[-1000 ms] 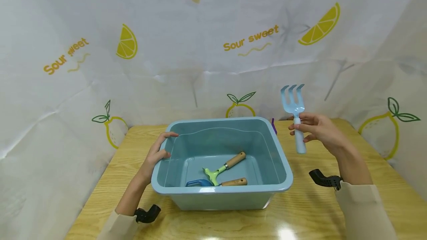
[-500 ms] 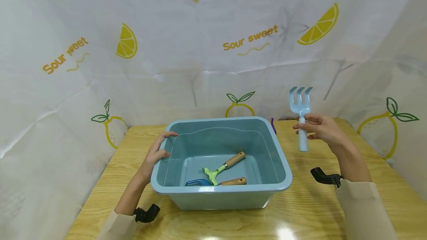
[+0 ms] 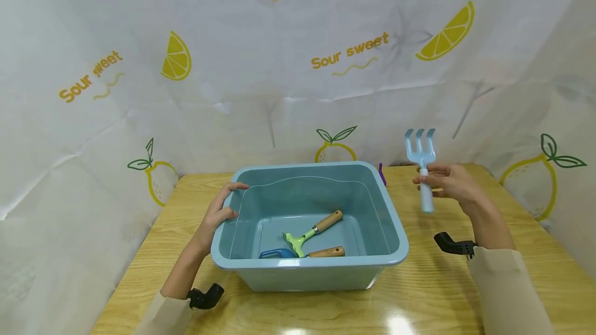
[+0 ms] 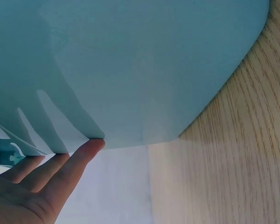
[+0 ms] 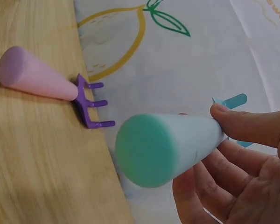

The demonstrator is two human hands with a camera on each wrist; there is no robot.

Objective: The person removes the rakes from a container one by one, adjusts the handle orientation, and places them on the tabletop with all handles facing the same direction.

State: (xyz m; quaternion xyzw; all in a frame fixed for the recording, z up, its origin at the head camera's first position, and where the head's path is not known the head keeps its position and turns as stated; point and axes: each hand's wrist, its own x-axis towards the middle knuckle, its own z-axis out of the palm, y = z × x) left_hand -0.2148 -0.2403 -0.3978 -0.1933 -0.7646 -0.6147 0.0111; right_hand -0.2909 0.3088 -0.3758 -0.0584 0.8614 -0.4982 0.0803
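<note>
My left hand [image 3: 216, 218] grips the left rim of a blue-grey plastic basin [image 3: 309, 278]. Its thumb and a finger lie over the rim, while the left wrist view shows other fingers [image 4: 74, 165] against the outer wall. To the right of the basin, above the table, my right hand [image 3: 449, 182] holds a light blue hand rake [image 3: 420, 156] upright, tines up. Thumb and fingers pinch the pale handle [image 5: 191, 144] near its neck. Inside the basin lie a green-headed tool [image 3: 298, 242] and a blue-headed tool [image 3: 279, 253], both with wooden handles.
A purple rake [image 5: 86, 102] with a pink handle lies on the wooden table [image 3: 153, 273] behind the basin's right side, mostly hidden in the head view. A white lemon-print cloth [image 3: 279, 66] hangs along the table's back and sides.
My right hand has carried the light blue hand rake a little to the right and slightly down. The left hand and basin have stayed in place.
</note>
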